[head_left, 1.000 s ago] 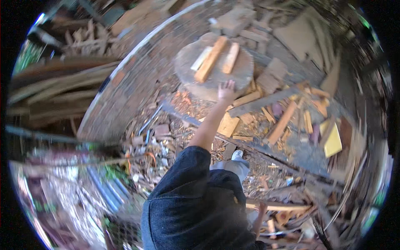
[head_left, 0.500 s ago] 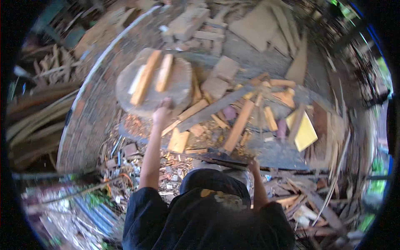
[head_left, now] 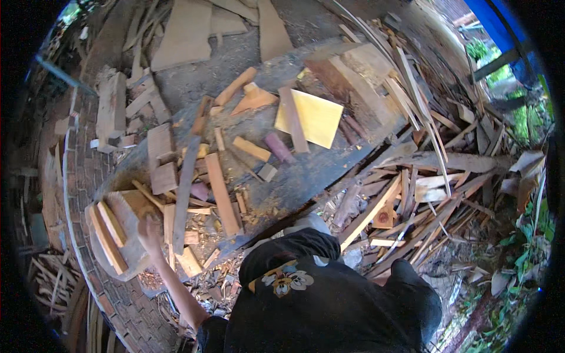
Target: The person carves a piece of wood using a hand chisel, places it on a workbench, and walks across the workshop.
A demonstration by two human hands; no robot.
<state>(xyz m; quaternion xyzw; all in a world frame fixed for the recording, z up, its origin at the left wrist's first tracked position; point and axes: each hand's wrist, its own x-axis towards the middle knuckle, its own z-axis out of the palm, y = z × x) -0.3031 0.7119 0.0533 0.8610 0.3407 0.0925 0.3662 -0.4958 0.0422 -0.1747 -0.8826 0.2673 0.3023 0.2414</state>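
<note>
My left hand [head_left: 150, 234] is at the right edge of a round wooden block [head_left: 130, 252] at the lower left. It is blurred, so its fingers cannot be made out, nor whether anything is in them. Two squared wood strips lie side by side on the block, a longer outer strip [head_left: 107, 240] and a shorter inner strip [head_left: 112, 224]. Out of sight is my right hand; only a little of that arm's skin shows by the dark sleeve [head_left: 412, 297] on the right.
On the dark bench [head_left: 282, 197] lie a long grey board [head_left: 186, 188], a reddish-brown bar [head_left: 222, 194], a yellow sheet [head_left: 318, 117] under a narrow board, and several offcuts. Scrap wood [head_left: 412, 206] is heaped at right. A brick walkway [head_left: 100, 282] runs along the left.
The view has swung to the right, so the block and strips now appear lower left. My left hand still lies by the block's edge. My right hand, visible earlier at the bench's near edge, is gone from view.
</note>
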